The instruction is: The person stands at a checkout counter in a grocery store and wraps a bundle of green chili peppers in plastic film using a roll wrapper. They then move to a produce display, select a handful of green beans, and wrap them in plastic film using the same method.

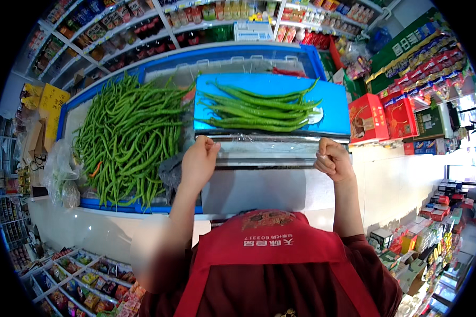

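Both my hands are at the near edge of a wrapping machine with a blue top plate [336, 98]. Several long green chili peppers [259, 108] lie side by side on that plate, with a small white round patch at their right end. My left hand [200, 161] is pinched at the left of the machine's front bar. At the right end, my right hand [334, 159] has its fingers curled closed. A thin, shiny strip of clear cling film [269, 139] stretches along the bar between the two hands. Its exact edges are hard to make out.
A big heap of loose green chilies [129, 137] fills the left of the blue-rimmed chest [63, 124]. A dark plastic bag [170, 173] lies beside my left wrist. Clear bags [63, 174] hang at the left. Red gift boxes [367, 119] stand right of the machine; stocked shelves surround it.
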Demonstrator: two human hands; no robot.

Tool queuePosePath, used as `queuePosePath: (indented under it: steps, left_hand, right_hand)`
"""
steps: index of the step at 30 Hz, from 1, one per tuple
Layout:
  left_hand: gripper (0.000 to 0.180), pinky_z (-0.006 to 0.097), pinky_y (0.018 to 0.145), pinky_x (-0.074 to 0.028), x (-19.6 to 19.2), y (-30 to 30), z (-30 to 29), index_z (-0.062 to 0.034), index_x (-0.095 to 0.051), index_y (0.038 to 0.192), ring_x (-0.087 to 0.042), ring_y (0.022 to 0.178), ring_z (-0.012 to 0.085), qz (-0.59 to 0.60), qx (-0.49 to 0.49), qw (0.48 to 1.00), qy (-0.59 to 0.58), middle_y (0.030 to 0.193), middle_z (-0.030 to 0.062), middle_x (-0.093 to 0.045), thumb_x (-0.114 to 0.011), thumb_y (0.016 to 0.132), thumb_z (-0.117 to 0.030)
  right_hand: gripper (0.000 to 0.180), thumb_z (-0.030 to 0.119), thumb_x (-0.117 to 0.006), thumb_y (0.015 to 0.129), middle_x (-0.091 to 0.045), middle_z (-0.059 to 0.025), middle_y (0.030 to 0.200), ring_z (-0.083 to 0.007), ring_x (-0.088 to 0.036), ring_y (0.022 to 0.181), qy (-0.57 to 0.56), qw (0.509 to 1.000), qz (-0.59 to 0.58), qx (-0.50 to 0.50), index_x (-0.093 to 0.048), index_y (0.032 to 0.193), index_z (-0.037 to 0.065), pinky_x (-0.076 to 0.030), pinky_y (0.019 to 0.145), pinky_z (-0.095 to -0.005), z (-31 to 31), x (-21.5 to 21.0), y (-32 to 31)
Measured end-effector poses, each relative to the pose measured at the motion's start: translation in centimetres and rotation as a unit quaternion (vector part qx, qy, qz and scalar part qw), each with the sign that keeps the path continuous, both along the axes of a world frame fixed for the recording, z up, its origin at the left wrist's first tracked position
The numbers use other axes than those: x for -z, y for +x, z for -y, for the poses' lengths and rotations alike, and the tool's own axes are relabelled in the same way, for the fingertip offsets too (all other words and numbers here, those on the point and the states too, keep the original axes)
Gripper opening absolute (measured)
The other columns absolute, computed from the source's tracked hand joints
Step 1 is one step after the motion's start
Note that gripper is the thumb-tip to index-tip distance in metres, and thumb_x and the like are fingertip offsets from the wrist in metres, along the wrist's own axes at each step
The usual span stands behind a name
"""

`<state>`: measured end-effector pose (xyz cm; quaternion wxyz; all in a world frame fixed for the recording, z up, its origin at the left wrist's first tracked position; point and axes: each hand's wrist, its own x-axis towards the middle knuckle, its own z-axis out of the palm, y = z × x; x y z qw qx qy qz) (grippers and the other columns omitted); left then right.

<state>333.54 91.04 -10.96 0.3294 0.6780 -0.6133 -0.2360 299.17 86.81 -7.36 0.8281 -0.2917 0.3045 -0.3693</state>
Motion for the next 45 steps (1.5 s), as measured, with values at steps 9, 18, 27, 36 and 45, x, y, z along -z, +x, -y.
queuePosePath:
  steps: [9,18,27,36,45]
  left_hand:
    - [0.022,0.044,0.057,-0.043,2.0,-5.0,1.2,-0.0054,-0.046,0.085,-0.059,0.058,0.0331,0.127,-0.073,0.989,-0.003,0.060,0.0128,-0.058,-0.053,0.087,-0.025]
    - [0.031,0.045,0.060,-0.046,3.8,-6.4,2.8,-0.0049,-0.044,0.089,-0.062,0.066,0.0343,0.088,-0.148,0.982,0.077,0.066,0.0131,-0.063,-0.058,0.083,-0.032]
    - [0.011,0.030,0.056,-0.043,6.3,-2.7,1.9,-0.0056,-0.041,0.083,-0.057,0.056,0.0162,-0.174,-0.137,0.975,-0.020,0.062,0.0062,-0.061,-0.052,0.082,-0.007]
    - [0.013,0.018,0.038,-0.025,3.3,0.0,-3.2,-0.0121,-0.044,0.089,-0.038,0.049,0.0065,-0.640,-0.090,0.749,0.149,0.058,0.0004,-0.042,-0.052,0.084,-0.003]
    - [0.022,0.020,0.044,-0.037,1.7,1.0,-4.6,-0.0067,-0.047,0.106,-0.049,0.051,0.0081,-0.415,-0.031,0.890,0.185,0.066,0.0043,-0.057,-0.054,0.086,-0.005]
  right_hand:
    - [0.017,-0.002,-0.036,0.080,-0.032,-0.0001,0.040,-0.0083,-0.024,0.030,0.004,1.000,-0.020,-0.005,-0.050,0.073,0.005,-0.021,0.034,-0.0227,-1.6,1.4,-0.7]
    - [0.015,0.000,-0.038,0.081,-0.033,-0.0006,0.042,-0.0087,-0.026,0.032,0.004,0.998,-0.059,-0.006,-0.051,0.075,0.004,-0.022,0.036,-0.0227,-2.7,2.1,-1.0]
    - [0.013,0.001,-0.039,0.081,-0.037,-0.0014,0.045,-0.0087,-0.030,0.035,0.005,0.998,-0.058,-0.010,-0.051,0.075,0.004,-0.024,0.036,-0.0227,-3.6,2.5,-1.3]
    - [0.012,0.001,-0.040,0.080,-0.037,-0.0012,0.045,-0.0089,-0.030,0.035,-0.013,0.998,-0.051,-0.026,-0.050,0.075,0.004,-0.024,0.037,-0.0227,-3.6,1.5,-0.5]
    - [0.013,0.000,-0.039,0.082,-0.038,-0.0020,0.046,-0.0092,-0.031,0.035,-0.010,0.996,-0.083,-0.015,-0.050,0.077,0.003,-0.024,0.036,-0.0218,-4.7,2.6,-2.0]
